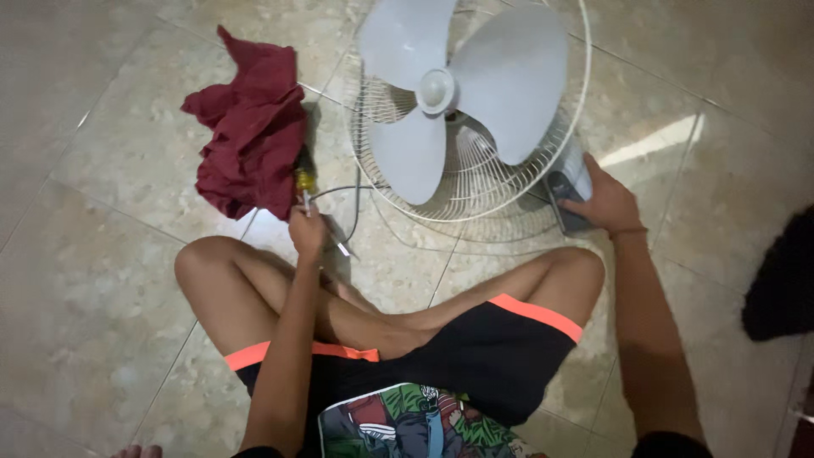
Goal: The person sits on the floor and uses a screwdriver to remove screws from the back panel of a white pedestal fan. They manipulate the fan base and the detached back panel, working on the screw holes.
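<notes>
A white fan [462, 102] lies on its back on the tiled floor in front of my crossed legs, its three blades and rear wire guard facing up. My right hand [606, 202] grips the fan's grey base [566, 197] at the right of the guard. My left hand [307, 229] holds a screwdriver [305, 188] with a yellow handle, its metal shaft showing below the fingers. The hand is just left of the guard's rim.
A crumpled dark red cloth [253, 127] lies on the floor to the left of the fan. A thin grey cable [339, 191] runs from the fan towards my left hand. A dark object [784, 280] sits at the right edge.
</notes>
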